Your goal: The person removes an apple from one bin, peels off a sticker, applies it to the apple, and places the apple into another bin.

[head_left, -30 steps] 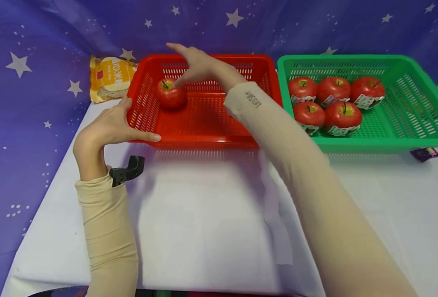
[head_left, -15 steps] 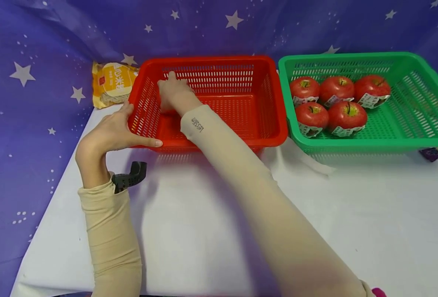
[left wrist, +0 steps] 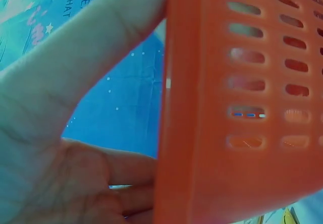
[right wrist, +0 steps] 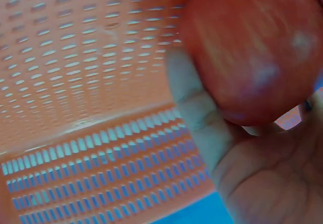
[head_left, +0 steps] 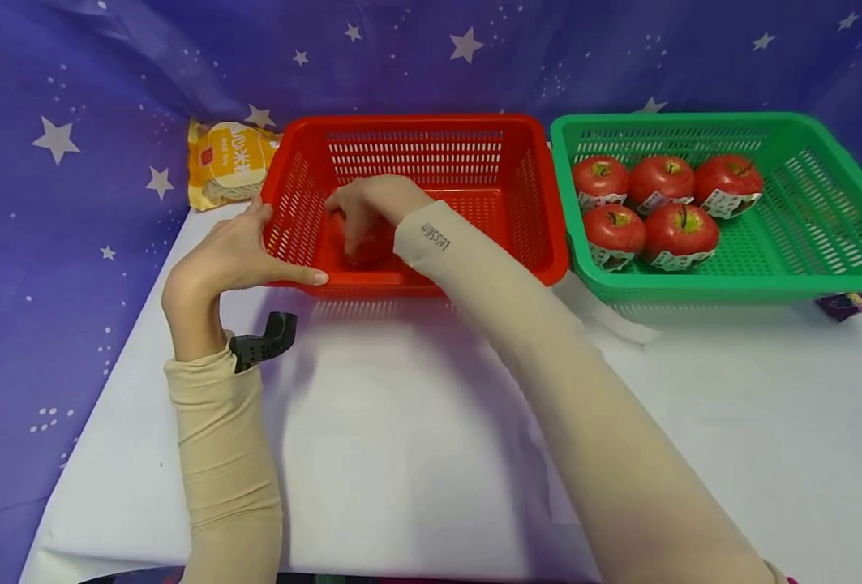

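Observation:
A red apple (head_left: 376,248) lies low in the front left part of the red basket (head_left: 474,130), and my right hand (head_left: 368,212) reaches in from above and grips it. In the right wrist view the apple (right wrist: 252,47) sits against my curled fingers (right wrist: 194,108), with the basket's slotted wall (right wrist: 75,57) behind. My left hand (head_left: 233,251) holds the basket's front left corner, thumb along the front rim and fingers on the left wall. Close up, the left hand (left wrist: 65,133) lies against the orange-red wall (left wrist: 242,108).
A green basket (head_left: 825,268) to the right holds several red apples (head_left: 645,203) in labelled wraps. A yellow packet (head_left: 229,162) lies behind the red basket's left side. A small purple packet (head_left: 842,306) lies at the far right. White cloth covers the table (head_left: 401,438).
My right hand came down onto the apple at the basket's back left, closed round it and drew it toward the front. The left hand kept its hold on the corner.

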Action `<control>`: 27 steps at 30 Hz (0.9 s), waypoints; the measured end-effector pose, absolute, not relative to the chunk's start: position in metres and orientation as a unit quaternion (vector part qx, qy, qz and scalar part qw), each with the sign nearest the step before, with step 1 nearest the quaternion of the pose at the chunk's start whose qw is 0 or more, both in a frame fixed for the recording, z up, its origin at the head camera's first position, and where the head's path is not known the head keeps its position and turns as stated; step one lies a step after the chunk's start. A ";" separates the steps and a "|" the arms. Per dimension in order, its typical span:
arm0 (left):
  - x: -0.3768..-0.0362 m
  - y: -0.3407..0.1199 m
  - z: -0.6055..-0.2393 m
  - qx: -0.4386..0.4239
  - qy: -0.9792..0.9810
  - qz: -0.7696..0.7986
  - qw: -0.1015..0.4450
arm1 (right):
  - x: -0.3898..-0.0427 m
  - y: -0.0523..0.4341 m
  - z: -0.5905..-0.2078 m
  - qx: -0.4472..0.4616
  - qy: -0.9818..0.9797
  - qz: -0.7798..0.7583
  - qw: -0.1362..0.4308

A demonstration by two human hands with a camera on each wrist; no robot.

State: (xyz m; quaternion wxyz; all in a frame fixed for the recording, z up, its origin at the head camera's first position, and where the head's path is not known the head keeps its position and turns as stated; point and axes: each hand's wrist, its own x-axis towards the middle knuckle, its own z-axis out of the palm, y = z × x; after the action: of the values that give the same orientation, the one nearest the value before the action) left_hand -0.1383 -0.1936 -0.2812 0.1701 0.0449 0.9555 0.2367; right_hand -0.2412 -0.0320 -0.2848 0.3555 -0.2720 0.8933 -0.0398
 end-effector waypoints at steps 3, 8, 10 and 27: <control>-0.138 -0.192 -0.280 0.053 0.955 0.234 0.177 | -0.240 -0.025 -0.271 -0.336 0.878 -0.060 0.336; -0.137 -0.189 -0.277 0.071 0.949 0.255 0.169 | -0.225 -0.003 -0.244 -0.384 0.859 -0.176 0.290; -0.135 -0.190 -0.277 0.077 0.948 0.263 0.160 | -0.210 0.010 -0.240 -0.409 0.837 -0.247 0.268; -0.134 -0.190 -0.279 0.076 0.947 0.261 0.172 | -0.060 0.115 -0.326 -0.329 0.909 -0.222 0.125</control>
State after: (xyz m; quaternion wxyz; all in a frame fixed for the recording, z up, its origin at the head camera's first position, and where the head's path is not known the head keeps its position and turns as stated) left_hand -0.1339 -0.1904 -0.2792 0.1720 0.0758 0.9468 0.2613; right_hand -0.0603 0.1145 -0.3259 0.1248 -0.3293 0.9093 -0.2218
